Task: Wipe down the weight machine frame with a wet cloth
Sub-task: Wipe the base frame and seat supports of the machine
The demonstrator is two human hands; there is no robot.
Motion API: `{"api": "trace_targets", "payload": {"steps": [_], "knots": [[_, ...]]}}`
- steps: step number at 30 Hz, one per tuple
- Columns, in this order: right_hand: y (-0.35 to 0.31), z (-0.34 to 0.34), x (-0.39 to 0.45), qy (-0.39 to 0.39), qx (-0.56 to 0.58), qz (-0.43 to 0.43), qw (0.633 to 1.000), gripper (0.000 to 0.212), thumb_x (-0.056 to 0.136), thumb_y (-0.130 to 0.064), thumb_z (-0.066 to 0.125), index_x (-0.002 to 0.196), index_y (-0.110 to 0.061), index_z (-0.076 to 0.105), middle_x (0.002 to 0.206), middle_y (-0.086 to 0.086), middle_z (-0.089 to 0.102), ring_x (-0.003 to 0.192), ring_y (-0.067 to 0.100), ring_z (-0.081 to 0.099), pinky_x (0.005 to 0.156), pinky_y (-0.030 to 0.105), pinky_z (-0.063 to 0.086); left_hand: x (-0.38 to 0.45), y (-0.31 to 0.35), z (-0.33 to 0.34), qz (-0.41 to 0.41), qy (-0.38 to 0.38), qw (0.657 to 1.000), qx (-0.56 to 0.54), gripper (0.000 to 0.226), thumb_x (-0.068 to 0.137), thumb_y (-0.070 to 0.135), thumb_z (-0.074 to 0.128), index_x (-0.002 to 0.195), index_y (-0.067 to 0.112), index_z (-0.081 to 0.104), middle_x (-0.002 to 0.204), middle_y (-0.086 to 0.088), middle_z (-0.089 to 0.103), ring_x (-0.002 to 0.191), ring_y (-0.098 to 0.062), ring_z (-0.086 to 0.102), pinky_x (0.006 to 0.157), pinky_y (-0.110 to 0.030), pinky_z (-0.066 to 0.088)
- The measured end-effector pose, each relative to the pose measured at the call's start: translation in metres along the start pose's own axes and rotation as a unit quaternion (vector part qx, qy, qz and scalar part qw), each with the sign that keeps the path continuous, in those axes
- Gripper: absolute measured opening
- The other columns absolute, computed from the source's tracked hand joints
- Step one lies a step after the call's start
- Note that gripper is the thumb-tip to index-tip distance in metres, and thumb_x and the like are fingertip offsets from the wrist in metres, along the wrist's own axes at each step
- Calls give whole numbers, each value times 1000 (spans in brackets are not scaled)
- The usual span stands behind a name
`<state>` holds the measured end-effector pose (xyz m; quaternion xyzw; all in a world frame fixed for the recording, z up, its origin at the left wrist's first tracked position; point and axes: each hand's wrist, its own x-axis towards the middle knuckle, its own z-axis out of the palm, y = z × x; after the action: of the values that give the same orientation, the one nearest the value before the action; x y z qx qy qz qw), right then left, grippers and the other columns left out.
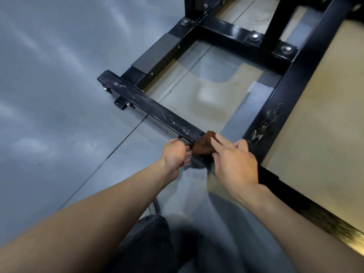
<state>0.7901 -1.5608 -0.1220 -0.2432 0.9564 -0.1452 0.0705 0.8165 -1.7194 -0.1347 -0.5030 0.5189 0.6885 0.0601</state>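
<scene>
The black steel base frame (pixel 153 107) of the weight machine lies on the floor, its near cross bar scuffed with pale marks. A bunched brown cloth (pixel 202 143) sits on that bar near its right end. My right hand (pixel 234 160) lies over the cloth with fingers mostly straight, pressing it onto the bar. My left hand (pixel 175 154) is just left of the cloth, fingers curled around the bar's near edge. The cloth's lower part is hidden by my hands.
A long side rail (pixel 283 89) runs from far right toward me, with scratches near the joint. Bolted plates (pixel 254 37) and uprights stand at the back. Grey floor tiles (pixel 59 95) spread left; a tan mat (pixel 325 115) lies right. My dark trouser knee (pixel 153 239) is below.
</scene>
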Motion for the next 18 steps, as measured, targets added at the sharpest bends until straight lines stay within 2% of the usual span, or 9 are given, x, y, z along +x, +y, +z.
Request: {"api": "trace_targets", "payload": {"steps": [2, 3, 5, 7, 9, 11, 12, 15, 18], "knots": [[17, -6, -21, 9, -3, 14, 1000, 28, 94, -21, 65, 119, -34, 63, 133, -23, 57, 89, 22, 40, 67, 41, 55, 1, 2, 1, -2, -8, 1000, -25, 60, 104, 0, 29, 160, 22, 23, 76, -4, 48, 63, -16, 47, 59, -29, 41], [24, -6, -29, 14, 0, 28, 1000, 29, 93, -20, 67, 117, -35, 64, 132, -25, 59, 88, 21, 41, 66, 41, 55, 0, 3, 1, -3, -16, 999, -28, 61, 105, 1, 29, 161, 23, 21, 78, -4, 48, 66, -17, 47, 62, -29, 44], [29, -3, -37, 36, 5, 47, 998, 34, 86, -15, 75, 113, -35, 69, 126, -24, 65, 84, 22, 45, 65, 41, 54, -1, 5, -2, -10, -23, 999, -23, 55, 108, 7, 30, 161, 24, 24, 86, -6, 59, 73, -20, 60, 75, -37, 56], [20, 0, -31, 57, 1, 32, 998, 33, 82, -15, 78, 108, -34, 69, 122, -23, 67, 83, 24, 46, 64, 40, 53, -1, 6, -5, -21, -16, 999, -21, 46, 111, 19, 33, 157, 20, 33, 101, -11, 66, 80, -23, 68, 85, -42, 58], [-3, 2, -13, 32, -11, -1, 999, 29, 86, -17, 70, 108, -34, 61, 114, -25, 59, 88, 25, 42, 67, 39, 48, -2, 10, -9, -29, -7, 999, -21, 43, 111, 30, 34, 149, 12, 45, 113, -14, 69, 79, -21, 71, 79, -37, 59], [-29, 8, 10, 17, 1, -16, 1000, 28, 89, -12, 63, 103, -32, 49, 93, -18, 41, 89, 24, 36, 66, 37, 38, -2, 13, -10, -17, 4, 1000, -24, 37, 110, 27, 34, 137, 11, 53, 105, -14, 73, 71, -19, 72, 67, -33, 59], [-40, 10, 21, 17, 13, -19, 1000, 29, 89, -10, 60, 101, -32, 46, 92, -15, 38, 89, 24, 33, 66, 37, 34, -2, 15, -12, -9, 6, 1000, -26, 34, 109, 24, 34, 130, 11, 57, 100, -14, 73, 71, -20, 72, 61, -32, 60], [-45, 16, 31, -8, 1, -35, 999, 25, 96, -13, 56, 108, -33, 48, 122, -18, 47, 91, 24, 31, 68, 37, 35, -1, 17, -14, 0, 11, 1000, -21, 35, 107, 23, 34, 119, 9, 64, 95, -13, 74, 73, -22, 71, 56, -28, 59], [-15, 14, 6, 27, -31, -42, 998, 35, 93, -19, 64, 123, -34, 58, 139, -22, 52, 91, 26, 40, 69, 38, 46, 2, 15, -17, -11, 5, 1000, -28, 25, 109, 29, 34, 121, 19, 54, 97, -12, 71, 83, -26, 71, 76, -37, 62]]}}
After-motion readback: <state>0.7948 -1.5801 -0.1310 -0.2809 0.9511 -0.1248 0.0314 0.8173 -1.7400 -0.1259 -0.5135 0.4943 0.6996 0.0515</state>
